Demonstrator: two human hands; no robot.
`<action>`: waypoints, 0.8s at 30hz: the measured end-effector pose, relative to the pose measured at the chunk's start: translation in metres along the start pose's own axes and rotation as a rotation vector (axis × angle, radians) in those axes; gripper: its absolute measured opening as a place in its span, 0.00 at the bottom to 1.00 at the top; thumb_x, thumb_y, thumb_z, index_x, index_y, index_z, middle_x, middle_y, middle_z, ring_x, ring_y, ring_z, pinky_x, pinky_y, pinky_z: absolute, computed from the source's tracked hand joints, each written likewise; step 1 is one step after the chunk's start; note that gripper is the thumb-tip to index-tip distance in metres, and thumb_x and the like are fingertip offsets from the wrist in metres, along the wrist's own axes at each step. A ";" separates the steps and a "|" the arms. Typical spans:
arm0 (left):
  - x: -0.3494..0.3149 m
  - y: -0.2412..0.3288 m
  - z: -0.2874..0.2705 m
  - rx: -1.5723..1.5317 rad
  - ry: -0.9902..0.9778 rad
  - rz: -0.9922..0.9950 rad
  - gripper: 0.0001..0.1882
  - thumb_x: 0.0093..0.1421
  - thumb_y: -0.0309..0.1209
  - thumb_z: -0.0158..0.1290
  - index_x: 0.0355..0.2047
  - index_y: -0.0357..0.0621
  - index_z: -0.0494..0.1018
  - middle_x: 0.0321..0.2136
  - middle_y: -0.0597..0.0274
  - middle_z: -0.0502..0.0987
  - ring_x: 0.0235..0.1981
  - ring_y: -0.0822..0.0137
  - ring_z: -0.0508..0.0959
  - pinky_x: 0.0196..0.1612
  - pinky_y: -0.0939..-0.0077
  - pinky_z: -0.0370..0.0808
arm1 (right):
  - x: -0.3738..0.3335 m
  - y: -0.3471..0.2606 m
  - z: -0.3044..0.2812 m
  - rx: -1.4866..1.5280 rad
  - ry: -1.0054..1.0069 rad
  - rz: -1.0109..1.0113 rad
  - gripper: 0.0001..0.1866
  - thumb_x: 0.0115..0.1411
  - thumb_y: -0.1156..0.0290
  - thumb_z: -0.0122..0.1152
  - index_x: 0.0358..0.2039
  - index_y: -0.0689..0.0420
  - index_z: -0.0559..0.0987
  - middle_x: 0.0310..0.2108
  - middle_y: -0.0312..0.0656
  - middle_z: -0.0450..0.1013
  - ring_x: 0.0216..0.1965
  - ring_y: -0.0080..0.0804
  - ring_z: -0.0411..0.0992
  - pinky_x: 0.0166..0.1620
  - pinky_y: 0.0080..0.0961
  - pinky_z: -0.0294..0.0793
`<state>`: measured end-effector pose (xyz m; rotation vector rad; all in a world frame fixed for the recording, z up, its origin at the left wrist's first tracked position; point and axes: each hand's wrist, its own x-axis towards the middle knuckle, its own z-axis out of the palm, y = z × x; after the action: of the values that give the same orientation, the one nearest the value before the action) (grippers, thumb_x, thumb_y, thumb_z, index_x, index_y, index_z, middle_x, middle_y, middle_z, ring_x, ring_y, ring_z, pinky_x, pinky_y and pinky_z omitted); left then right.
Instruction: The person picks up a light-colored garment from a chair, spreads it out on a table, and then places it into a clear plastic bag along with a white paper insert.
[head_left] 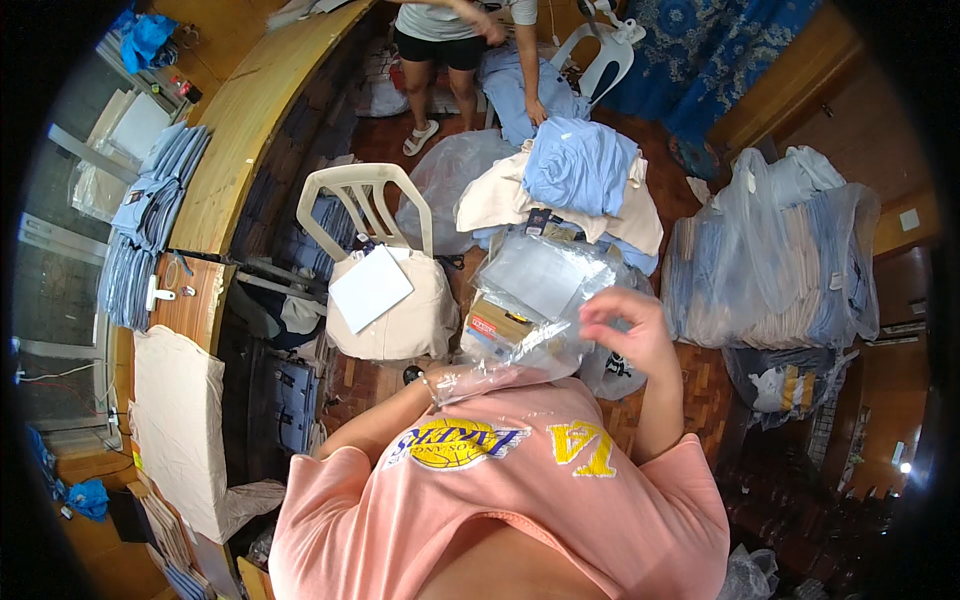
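A clear plastic bag (545, 340) spreads in front of my chest, with a pale flat rectangular panel (540, 278) showing in its far part. My left hand (475, 384) is at the bag's near left edge, seen partly through the film, and grips it there; its fingertips are blurred by the plastic. A bracelet circles that wrist. My right hand (628, 322) is raised at the bag's right edge, fingers curled and pinched toward the thumb against the film. Below the bag stands an open carton (500, 322) with a red-and-white label.
A beige chair (385, 300) with a white board (371, 288) stands left of the bag. Blue and cream folded garments (580, 170) pile up ahead. Wrapped garment stacks (770, 265) stand right. A co-worker (465, 50) reaches toward the pile. A wooden counter (235, 130) runs along the left.
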<state>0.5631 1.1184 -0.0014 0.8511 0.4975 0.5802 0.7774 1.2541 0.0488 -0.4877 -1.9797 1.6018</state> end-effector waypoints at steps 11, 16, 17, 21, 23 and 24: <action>0.007 -0.033 -0.016 0.012 0.136 0.148 0.30 0.55 0.47 0.50 0.49 0.36 0.67 0.58 0.54 0.56 0.59 0.63 0.56 0.60 0.69 0.50 | -0.048 0.077 0.008 0.459 -0.212 0.401 0.13 0.52 0.67 0.62 0.33 0.62 0.75 0.32 0.38 0.73 0.37 0.27 0.70 0.43 0.25 0.68; -0.016 -0.042 -0.013 -0.076 0.050 0.172 0.25 0.57 0.46 0.47 0.43 0.36 0.71 0.55 0.52 0.61 0.58 0.59 0.58 0.60 0.68 0.50 | -0.053 0.068 0.028 0.564 -0.429 0.371 0.21 0.51 0.59 0.61 0.39 0.62 0.73 0.39 0.44 0.72 0.43 0.32 0.69 0.48 0.28 0.65; -0.018 -0.044 -0.009 -0.044 0.019 0.177 0.25 0.57 0.46 0.47 0.43 0.36 0.72 0.54 0.51 0.62 0.57 0.58 0.59 0.60 0.67 0.50 | -0.053 0.064 0.032 0.516 -0.490 0.353 0.24 0.51 0.56 0.62 0.41 0.63 0.73 0.41 0.47 0.71 0.45 0.34 0.68 0.51 0.30 0.64; -0.036 -0.031 -0.011 0.101 0.101 0.172 0.25 0.58 0.46 0.46 0.43 0.34 0.72 0.52 0.49 0.64 0.57 0.56 0.60 0.60 0.65 0.49 | -0.060 0.060 0.023 0.634 -0.678 0.108 0.37 0.44 0.51 0.66 0.50 0.60 0.68 0.52 0.49 0.64 0.55 0.40 0.60 0.56 0.32 0.56; -0.043 -0.039 -0.024 0.063 0.104 0.288 0.25 0.53 0.46 0.52 0.41 0.35 0.74 0.50 0.47 0.66 0.55 0.54 0.62 0.57 0.59 0.55 | -0.068 0.059 0.023 0.719 -0.595 0.170 0.32 0.46 0.53 0.65 0.47 0.60 0.71 0.50 0.49 0.65 0.52 0.39 0.62 0.53 0.32 0.60; -0.045 -0.049 -0.035 0.095 0.012 0.372 0.27 0.57 0.47 0.46 0.41 0.33 0.72 0.49 0.47 0.68 0.57 0.52 0.59 0.59 0.57 0.51 | -0.064 0.058 0.022 0.637 -0.620 0.208 0.27 0.49 0.56 0.63 0.45 0.61 0.72 0.49 0.47 0.66 0.51 0.36 0.63 0.52 0.30 0.62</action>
<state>0.5216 1.0824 -0.0528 1.0400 0.3812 0.9085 0.8109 1.2130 -0.0225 0.0777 -1.6758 2.6113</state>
